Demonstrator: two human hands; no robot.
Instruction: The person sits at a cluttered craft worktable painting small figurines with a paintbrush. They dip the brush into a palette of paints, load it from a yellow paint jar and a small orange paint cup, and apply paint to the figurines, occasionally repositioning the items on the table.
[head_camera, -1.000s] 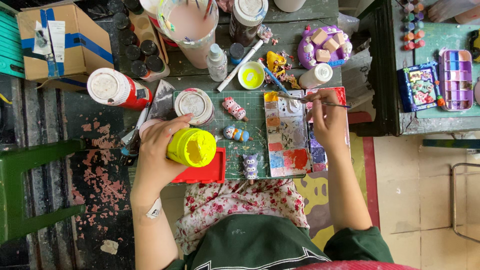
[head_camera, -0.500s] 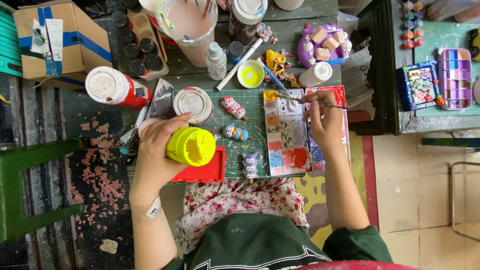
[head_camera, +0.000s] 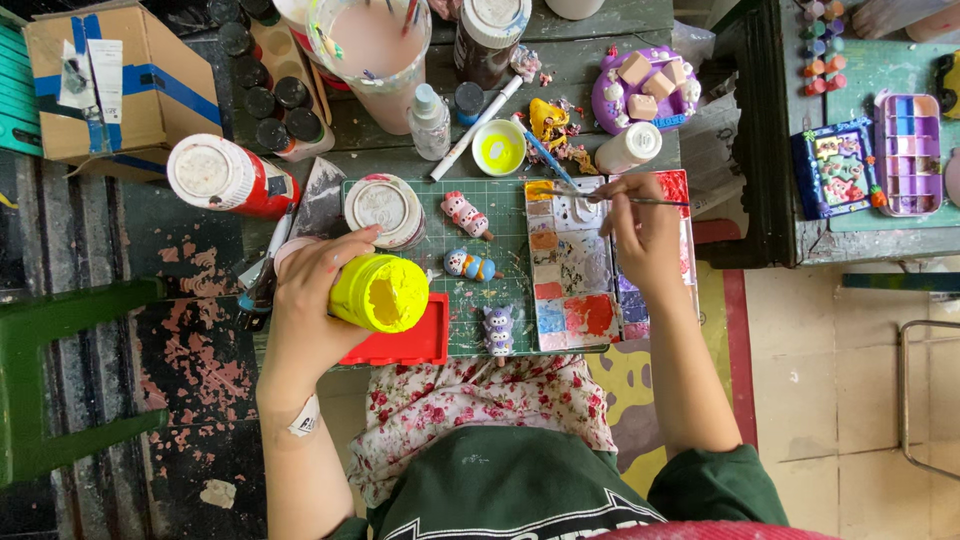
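The left hand (head_camera: 305, 300) wraps its fingers around an open yellow paint jar (head_camera: 380, 293), hiding the jar's far side. The right hand (head_camera: 640, 225) pinches a thin paintbrush (head_camera: 610, 198); its tip, just beyond the fingertips over the paint palette (head_camera: 570, 270), is hard to make out.

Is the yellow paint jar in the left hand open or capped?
Open: the yellow paint jar shows its wet yellow inside, no cap on, gripped by the left hand.

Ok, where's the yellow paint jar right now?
In the head view, the yellow paint jar is in the left hand, left of centre, just above the red tray.
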